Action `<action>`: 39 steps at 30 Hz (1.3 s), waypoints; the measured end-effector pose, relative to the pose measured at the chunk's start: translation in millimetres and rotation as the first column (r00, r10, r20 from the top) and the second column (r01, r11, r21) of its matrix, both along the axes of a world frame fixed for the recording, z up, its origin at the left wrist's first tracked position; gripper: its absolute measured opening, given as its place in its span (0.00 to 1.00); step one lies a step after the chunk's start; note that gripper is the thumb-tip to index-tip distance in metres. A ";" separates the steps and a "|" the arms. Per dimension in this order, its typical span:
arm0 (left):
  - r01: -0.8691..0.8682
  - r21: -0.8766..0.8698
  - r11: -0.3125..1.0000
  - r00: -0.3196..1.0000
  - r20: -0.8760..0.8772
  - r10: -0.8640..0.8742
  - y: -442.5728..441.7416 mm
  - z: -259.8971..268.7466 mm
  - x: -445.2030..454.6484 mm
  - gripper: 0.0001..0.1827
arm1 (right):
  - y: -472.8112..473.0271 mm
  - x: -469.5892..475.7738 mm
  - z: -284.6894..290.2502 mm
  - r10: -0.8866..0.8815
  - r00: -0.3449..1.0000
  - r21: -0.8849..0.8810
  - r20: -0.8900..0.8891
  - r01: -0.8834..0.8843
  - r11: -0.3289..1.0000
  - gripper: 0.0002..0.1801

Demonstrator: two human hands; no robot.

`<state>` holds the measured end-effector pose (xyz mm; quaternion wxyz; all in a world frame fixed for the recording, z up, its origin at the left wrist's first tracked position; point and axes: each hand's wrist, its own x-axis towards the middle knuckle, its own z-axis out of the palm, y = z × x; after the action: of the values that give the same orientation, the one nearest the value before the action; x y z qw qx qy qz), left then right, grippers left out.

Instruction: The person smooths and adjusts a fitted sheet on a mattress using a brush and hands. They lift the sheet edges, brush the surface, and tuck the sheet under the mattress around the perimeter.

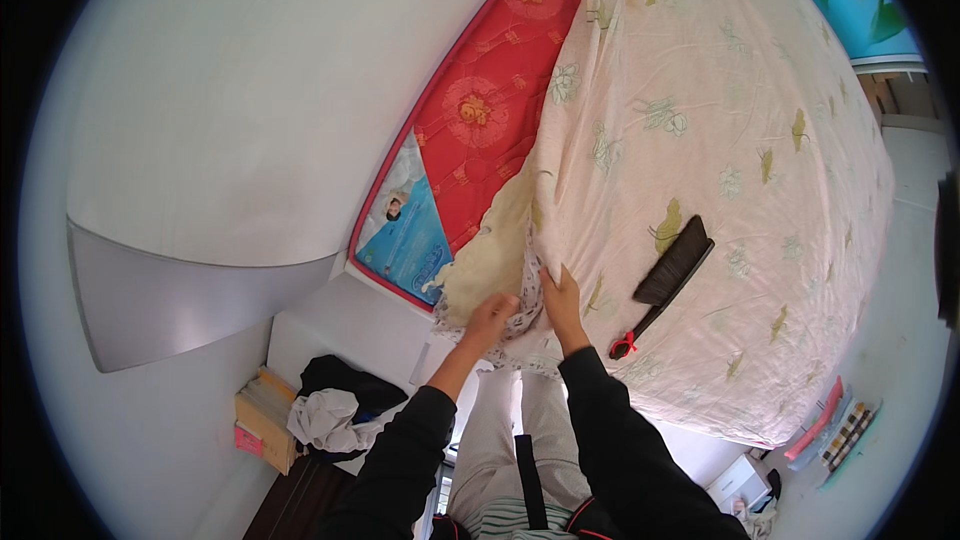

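A pink bed sheet (675, 150) with leaf and flower prints covers most of the bed, its left part gathered into folds. Beside the folds show a red mattress (487, 112) and a cream pad (487, 255) with a ragged edge. My right hand (564, 304) grips the folded edge of the sheet near the foot of the bed. Just left of it, my left hand (491, 319) has curled fingers at a small-patterned cloth (531, 300); whether it pinches that cloth is unclear. A black bed brush (675, 270) with a red tie on its handle lies on the sheet, right of my hands.
A white wall panel (195, 105) borders the bed at left. Dark and light clothes (337, 409) are heaped by a cardboard box (262, 420) at lower left. Folded fabrics (844, 431) and a small white cabinet (739, 480) are at lower right.
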<state>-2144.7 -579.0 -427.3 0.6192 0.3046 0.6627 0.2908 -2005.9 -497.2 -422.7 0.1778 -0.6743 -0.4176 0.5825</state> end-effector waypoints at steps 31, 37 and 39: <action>-0.218 0.153 0.964 0.826 -0.497 0.266 36.6 -11.3 -20.6 0.13 | 64.8 71.5 25.2 -0.100 0.906 0.539 0.411 -0.154 0.828 0.17; -0.093 0.162 0.982 0.877 -0.453 0.158 36.5 17.6 -15.6 0.09 | 150.1 -64.1 13.5 0.199 0.724 0.157 0.660 -0.392 0.906 0.22; -0.161 0.227 0.961 0.917 -0.327 0.230 39.1 19.3 -15.0 0.09 | 165.7 -61.5 -21.0 0.157 0.697 0.213 0.699 -0.413 0.886 0.20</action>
<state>-2159.7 -539.8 -408.0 0.4263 0.3425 0.7577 0.3562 -2067.4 -331.5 -443.8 0.0414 -0.7186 -0.6516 0.2394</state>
